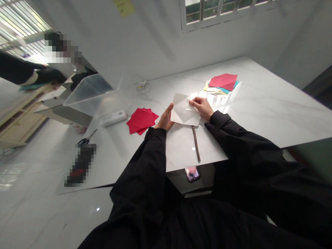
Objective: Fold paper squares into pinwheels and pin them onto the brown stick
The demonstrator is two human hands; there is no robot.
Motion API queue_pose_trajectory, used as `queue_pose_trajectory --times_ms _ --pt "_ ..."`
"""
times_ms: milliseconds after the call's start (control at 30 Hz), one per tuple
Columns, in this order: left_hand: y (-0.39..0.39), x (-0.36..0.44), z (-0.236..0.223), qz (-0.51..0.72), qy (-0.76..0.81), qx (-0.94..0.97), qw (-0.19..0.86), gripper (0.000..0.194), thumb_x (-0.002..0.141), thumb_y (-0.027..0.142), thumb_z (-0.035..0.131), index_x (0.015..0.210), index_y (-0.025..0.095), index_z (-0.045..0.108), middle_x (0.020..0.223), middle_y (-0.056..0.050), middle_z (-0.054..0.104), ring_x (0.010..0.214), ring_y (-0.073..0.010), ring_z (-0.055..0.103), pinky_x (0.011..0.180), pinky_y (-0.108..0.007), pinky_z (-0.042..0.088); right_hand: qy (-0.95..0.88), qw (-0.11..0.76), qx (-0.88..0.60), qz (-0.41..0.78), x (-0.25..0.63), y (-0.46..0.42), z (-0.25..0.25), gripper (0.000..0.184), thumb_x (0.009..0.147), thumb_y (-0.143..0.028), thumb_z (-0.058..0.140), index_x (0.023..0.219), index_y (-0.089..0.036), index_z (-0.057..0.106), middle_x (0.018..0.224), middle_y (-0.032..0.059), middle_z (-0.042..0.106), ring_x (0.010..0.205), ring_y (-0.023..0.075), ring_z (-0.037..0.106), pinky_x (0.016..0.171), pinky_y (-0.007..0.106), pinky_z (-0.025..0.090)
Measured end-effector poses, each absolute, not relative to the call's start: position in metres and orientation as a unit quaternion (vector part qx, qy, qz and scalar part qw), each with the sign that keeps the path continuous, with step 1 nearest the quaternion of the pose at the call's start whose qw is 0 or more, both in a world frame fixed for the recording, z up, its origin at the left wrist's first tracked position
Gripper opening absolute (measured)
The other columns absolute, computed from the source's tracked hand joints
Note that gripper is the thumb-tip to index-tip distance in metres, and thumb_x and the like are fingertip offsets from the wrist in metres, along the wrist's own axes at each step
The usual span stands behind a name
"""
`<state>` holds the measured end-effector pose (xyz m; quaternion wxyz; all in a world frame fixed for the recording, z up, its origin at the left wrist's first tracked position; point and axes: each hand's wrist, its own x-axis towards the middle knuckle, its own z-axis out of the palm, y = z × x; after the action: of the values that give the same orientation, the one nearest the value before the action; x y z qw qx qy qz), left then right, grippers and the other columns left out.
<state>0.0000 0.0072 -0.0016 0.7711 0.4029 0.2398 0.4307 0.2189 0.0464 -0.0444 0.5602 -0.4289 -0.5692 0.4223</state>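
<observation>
A white sheet of paper [183,112], partly folded with creases showing, lies on the white marble table [259,110]. My left hand [165,119] rests against its left edge, fingers together and pressed on the paper. My right hand [202,106] pinches a folded flap at the sheet's upper right. Both arms are in black sleeves. A thin brown stick [196,143] lies on the table just below the paper, between my forearms.
Red paper squares [141,120] lie left of my hands. A stack of coloured paper [222,83] sits at the back right. A clear plastic bin [95,93], a white device [113,118] and scissors [86,138] are at the left. Another person's dark sleeve [15,71] shows far left.
</observation>
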Motion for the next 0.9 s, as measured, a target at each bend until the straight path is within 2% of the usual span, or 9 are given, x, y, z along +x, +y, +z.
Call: queue_pose_trajectory --times_ms 433,700,900 --pt "0.008 -0.001 -0.01 0.425 0.232 0.397 0.78 0.072 0.098 0.055 0.064 0.158 0.017 0.053 0.14 -0.016 0.072 0.139 -0.036 0.064 0.128 -0.053 0.038 -0.588 0.543 -0.42 0.428 0.22 0.038 -0.034 0.059 0.071 -0.076 0.083 0.078 -0.019 0.07 0.073 0.0016 0.066 0.07 0.0158 0.054 0.069 0.031 0.045" --pt "0.008 -0.001 -0.011 0.434 0.225 0.407 0.772 0.071 0.096 0.053 0.067 0.158 0.02 0.053 0.14 -0.015 0.072 0.14 -0.0363 0.063 0.127 -0.054 0.039 -0.561 0.554 -0.417 0.453 0.222 0.034 -0.032 0.057 0.067 -0.073 0.086 0.076 -0.02 0.067 0.07 0.0005 0.063 0.067 0.0153 0.053 0.065 0.031 0.044" --pt "0.01 -0.003 -0.013 0.432 0.224 0.411 0.771 0.071 0.097 0.054 0.066 0.158 0.019 0.053 0.142 -0.015 0.072 0.141 -0.0357 0.062 0.127 -0.053 0.039 -0.554 0.554 -0.409 0.468 0.222 0.036 -0.032 0.057 0.067 -0.072 0.087 0.077 -0.019 0.07 0.072 0.0005 0.066 0.068 0.0148 0.054 0.068 0.03 0.045"
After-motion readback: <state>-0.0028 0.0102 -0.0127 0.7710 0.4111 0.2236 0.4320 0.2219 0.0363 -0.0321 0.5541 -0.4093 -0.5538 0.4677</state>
